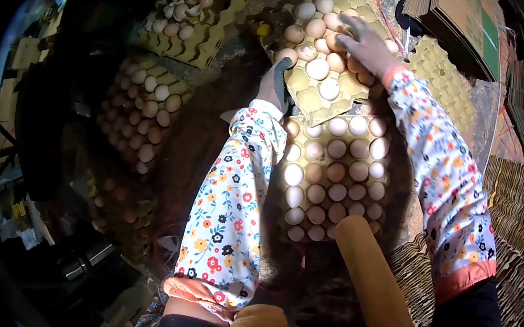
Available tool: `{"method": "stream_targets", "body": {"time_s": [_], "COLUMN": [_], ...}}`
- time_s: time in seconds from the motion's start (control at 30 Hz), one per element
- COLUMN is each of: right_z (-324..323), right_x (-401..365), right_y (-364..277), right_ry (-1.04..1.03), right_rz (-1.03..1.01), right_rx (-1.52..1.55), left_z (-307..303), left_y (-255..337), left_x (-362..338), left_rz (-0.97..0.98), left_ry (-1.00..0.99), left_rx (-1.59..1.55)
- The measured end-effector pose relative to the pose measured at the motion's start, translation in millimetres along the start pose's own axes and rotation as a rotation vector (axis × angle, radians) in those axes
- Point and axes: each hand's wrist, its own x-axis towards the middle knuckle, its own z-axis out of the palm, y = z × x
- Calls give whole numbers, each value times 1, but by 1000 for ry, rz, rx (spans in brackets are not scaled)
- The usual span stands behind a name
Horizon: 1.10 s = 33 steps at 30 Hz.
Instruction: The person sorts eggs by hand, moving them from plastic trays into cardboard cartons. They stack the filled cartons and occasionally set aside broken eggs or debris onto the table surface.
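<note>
My left hand [273, 88], in a dark-palmed glove, is closed at the left edge of the upper egg tray [320, 109]. Its thumb lies beside a brown egg [286, 56]. Over the right side of that tray, my gloved right hand [369, 48] has its fingers stretched apart among brown eggs [333, 22], touching or just above them. White eggs [317, 69] and brown ones share this tray, and its near corner has bare cups. Below it, a fuller tray holds rows of eggs [336, 172], its far edge partly covered.
At left stand trays of eggs [150, 109], in shadow. Broken shells [193, 1] lie on a tray at upper left. An eggless tray [442, 81], stacked trays [521, 212] and flattened cartons [453, 20] are at right. A tan padded bar [371, 286] juts up in front.
</note>
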Motion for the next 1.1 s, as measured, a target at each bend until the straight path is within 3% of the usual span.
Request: {"method": "stream_targets", "body": {"time_s": [0.07, 0.1, 0.2, 0.23, 0.27, 0.37, 0.4, 0.47, 0.53, 0.6, 0.63, 0.67, 0.7, 0.77, 0.87, 0.9, 0.93, 0.97, 1.03, 1.07, 1.1], "right_z": [3, -4, -10, -12, -15, -11, -18, -24, -24, -37, -35, -32, -32, -35, -64, -85, -101, -118, -142, -149, -154], "right_x": [-2, -3, -10, -13, -19, -29, -40, -56, -83, -82, -86, -90, -94, -104, -110, -103, -110, -116, -127, -138, -149], "right_y": [-6, -18, -28, -33, -40, -24, -30, -30, -39, -42, -37, -30, -28, -24, -13, -26, -14, -9, -3, 1, 0], "right_ry": [-334, -317, -218, -239, -210, 86, 31, -521, -260, -259, -153, -47, -71, -122, -442, -588, -525, -612, -757, -820, -561], "right_rz": [134, 146, 330, 305, 294, 188, 185, 381, 205, 398, 334, 269, 199, 60, 55, 168, 162, 267, 464, 558, 475], "right_rx": [-79, -170, 110, 361, 372, -174, -331, -338, -293, -5, -141, -277, -380, -586, -799, -895, -976, -1015, -975, -889, -611], "left_z": [9, 16, 24, 33, 32, 10, 7, 9, 29, 25, 28, 14, -14, -33, -68, -66, -62, -59, -41, 30, 22], "left_y": [0, 2, 7, 10, 9, 2, 3, 2, 7, 3, 1, 1, 0, -13, -18, -20, -21, -22, -13, 9, 9], "left_x": [-7, -11, -19, -23, -21, -6, -6, -6, -20, -18, -20, -15, -6, 16, 35, 31, 26, 21, 7, -51, -55], "left_rz": [41, 65, 161, 26, 39, 97, 89, 70, 84, 71, 107, 272, 438, 199, 184, 296, 410, 519, 359, 269, 278], "left_ry": [-56, -90, 35, -41, -59, -38, -79, -168, -50, -7, 89, -30, -155, -126, -223, -201, -157, -95, -196, -20, -104], "left_rx": [-46, -76, 59, -92, -92, -29, -62, -137, -70, -10, 12, 407, 802, 460, 414, 583, 763, 933, 400, 329, 328]}}
